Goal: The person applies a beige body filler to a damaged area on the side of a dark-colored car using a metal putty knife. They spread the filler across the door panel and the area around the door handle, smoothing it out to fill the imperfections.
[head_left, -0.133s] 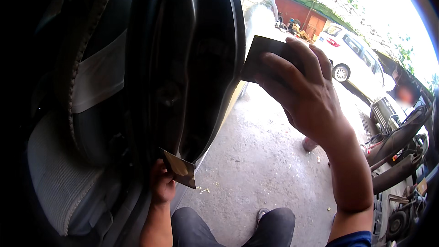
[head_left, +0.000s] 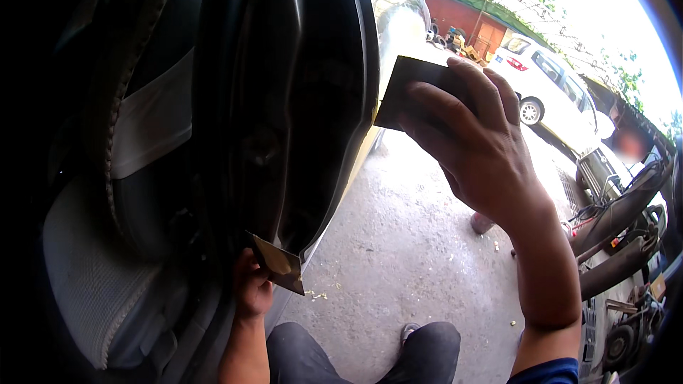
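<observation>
Right hand fingers spread flat over dark sanding block, pressing it against edge of car door. Left hand fingers curled shut, pinching scraper blade at door's lower corner. Car seat inside; concrete floor below.

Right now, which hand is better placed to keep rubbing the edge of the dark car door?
Right, probably. The right hand already presses a dark flat rectangular pad against the dark car door's edge. The left hand is low, holding a small brownish sheet.
</observation>
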Demonstrator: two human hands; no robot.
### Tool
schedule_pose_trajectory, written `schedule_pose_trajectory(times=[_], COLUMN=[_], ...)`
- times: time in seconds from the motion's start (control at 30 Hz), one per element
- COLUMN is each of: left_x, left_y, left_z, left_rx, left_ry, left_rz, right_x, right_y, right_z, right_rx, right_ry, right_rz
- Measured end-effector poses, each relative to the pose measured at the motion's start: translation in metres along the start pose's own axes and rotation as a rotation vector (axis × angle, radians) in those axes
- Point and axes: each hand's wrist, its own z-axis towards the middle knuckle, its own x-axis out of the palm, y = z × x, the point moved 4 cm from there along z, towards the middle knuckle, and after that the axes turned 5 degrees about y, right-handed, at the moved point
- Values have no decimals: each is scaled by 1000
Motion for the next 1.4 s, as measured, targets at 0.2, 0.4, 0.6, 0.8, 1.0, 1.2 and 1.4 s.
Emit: schedule_pose_trajectory(times=[0.2, 0.4, 0.6, 0.8, 1.0, 1.2, 1.4], left_x=[3, 2, 4, 5, 1, -5, -1], left_y=[-1, 2, -2, 0, 3, 6, 0], left_z=[0, 0, 0, 0, 0, -1, 0], left_rx=[-2, 9, 27, 8, 48, 41, 3], left_ry=[25, 30, 26, 28, 45, 45, 66], left_rz=[26, 20, 24, -8, 41, 46, -52], right_x=[5, 3, 10, 19, 21, 26, 27], right_y=[-10, -4, 12, 21, 32, 34, 40], right_z=[0, -4, -12, -19, -19, -26, -28], right_rx=[-27, 18, 77, 96, 145, 134, 154], right_ry=[4, 8, -41, -60, -88, -143, -124], right_rz=[-27, 23, -44, -80, -32, -64, -66])
